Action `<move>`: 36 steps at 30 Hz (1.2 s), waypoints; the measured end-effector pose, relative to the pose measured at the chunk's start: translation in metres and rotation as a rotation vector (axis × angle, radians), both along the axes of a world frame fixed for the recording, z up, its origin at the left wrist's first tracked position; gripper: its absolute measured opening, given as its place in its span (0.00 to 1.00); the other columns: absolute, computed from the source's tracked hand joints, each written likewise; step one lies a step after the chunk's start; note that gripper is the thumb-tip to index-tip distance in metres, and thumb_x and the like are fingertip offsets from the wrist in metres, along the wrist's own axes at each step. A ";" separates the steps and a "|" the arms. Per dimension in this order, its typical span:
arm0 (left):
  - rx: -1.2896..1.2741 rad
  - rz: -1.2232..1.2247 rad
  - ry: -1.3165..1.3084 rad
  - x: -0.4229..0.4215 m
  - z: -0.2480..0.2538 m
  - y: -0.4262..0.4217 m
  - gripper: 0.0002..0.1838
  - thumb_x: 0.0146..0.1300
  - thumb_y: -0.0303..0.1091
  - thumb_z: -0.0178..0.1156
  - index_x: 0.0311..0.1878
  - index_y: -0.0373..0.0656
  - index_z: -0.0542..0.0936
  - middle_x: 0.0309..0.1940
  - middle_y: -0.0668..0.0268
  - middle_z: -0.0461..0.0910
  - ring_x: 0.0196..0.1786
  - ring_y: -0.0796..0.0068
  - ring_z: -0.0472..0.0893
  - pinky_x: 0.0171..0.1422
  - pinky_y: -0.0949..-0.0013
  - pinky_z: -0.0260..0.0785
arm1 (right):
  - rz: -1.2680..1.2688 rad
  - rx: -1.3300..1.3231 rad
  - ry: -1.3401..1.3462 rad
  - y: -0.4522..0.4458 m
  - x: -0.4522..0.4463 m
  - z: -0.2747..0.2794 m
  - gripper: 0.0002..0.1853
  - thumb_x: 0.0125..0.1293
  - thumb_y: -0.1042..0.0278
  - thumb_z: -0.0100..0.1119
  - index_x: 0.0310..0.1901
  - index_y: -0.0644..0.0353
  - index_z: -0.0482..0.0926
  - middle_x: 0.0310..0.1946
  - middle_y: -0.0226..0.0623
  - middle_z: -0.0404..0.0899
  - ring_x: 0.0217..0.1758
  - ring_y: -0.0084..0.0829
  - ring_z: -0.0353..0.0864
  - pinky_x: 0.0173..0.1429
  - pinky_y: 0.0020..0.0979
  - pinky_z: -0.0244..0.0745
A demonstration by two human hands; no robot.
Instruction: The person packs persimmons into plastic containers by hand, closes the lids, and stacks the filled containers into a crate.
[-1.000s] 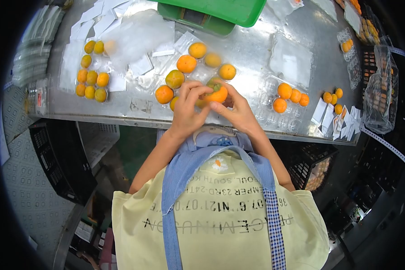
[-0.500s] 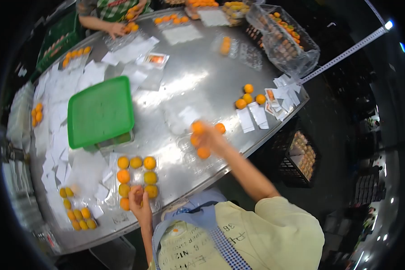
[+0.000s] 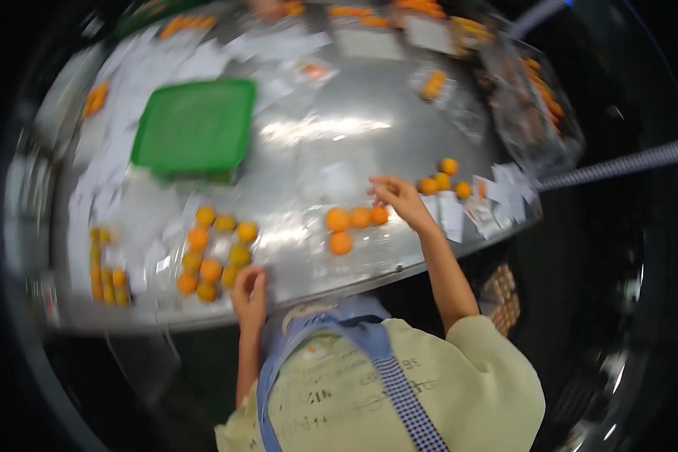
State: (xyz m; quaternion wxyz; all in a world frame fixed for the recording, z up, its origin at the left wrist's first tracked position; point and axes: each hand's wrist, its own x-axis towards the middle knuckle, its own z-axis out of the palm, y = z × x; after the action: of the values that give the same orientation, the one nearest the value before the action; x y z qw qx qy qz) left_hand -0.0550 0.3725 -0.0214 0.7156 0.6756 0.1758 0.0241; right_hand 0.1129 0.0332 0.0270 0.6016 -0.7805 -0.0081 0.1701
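Left hand (image 3: 250, 297): fingers half curled, thumb and index apart, no fruit seen between them. It sits just beside the near right corner of the middle batch (image 3: 211, 270), mixed orange and greenish fruit on the table (image 3: 384, 151). Can't tell if the fingertips touch the closest fruit.

Right hand (image 3: 401, 202): fingers bent loosely, thumb off the fingertips, no fruit visible in the grip. It's at the right end of the L batch (image 3: 338, 219), four orange fruit: three in a row, the fourth on the near side of the leftmost. Fingertips are by the rightmost fruit; blur hides whether they touch.

Around: loose four (image 3: 443, 183) past the right hand, white slips (image 3: 450, 215) next to them. Left batch (image 3: 108, 294) near the table's left end, blurred. Green lid (image 3: 196, 124) beyond the middle batch, blocking the view of the table behind it. Papers (image 3: 211, 60) scattered around it. Wrapped crate (image 3: 516, 132) at far right.
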 end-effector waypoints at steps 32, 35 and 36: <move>1.080 -0.471 -0.029 0.030 -0.003 0.137 0.30 0.42 0.20 0.63 0.54 0.49 0.75 0.48 0.61 0.70 0.52 0.58 0.71 0.55 0.60 0.68 | 0.770 -0.459 -0.066 0.150 -0.094 -0.038 0.16 0.64 0.69 0.59 0.52 0.64 0.77 0.36 0.42 0.82 0.37 0.33 0.82 0.43 0.30 0.76; 1.092 -0.443 -0.204 0.030 -0.007 0.141 0.30 0.42 0.23 0.66 0.54 0.48 0.74 0.50 0.63 0.71 0.52 0.58 0.72 0.52 0.61 0.69 | 0.726 -0.480 -0.110 0.141 -0.093 -0.038 0.15 0.62 0.68 0.58 0.51 0.62 0.77 0.37 0.43 0.82 0.39 0.39 0.81 0.43 0.34 0.76; 1.040 -0.395 -0.221 0.029 -0.004 0.145 0.29 0.43 0.23 0.66 0.54 0.47 0.74 0.51 0.62 0.72 0.53 0.59 0.73 0.54 0.61 0.69 | 0.700 -0.487 -0.125 0.137 -0.092 -0.039 0.15 0.62 0.67 0.58 0.50 0.61 0.77 0.38 0.43 0.82 0.39 0.42 0.81 0.43 0.36 0.76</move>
State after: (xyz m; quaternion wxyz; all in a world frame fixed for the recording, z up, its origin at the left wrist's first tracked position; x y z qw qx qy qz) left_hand -0.0257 0.5175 -0.0258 0.2937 0.9527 -0.0649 0.0435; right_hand 0.0204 0.1702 -0.0120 0.3040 -0.8586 -0.2686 0.3133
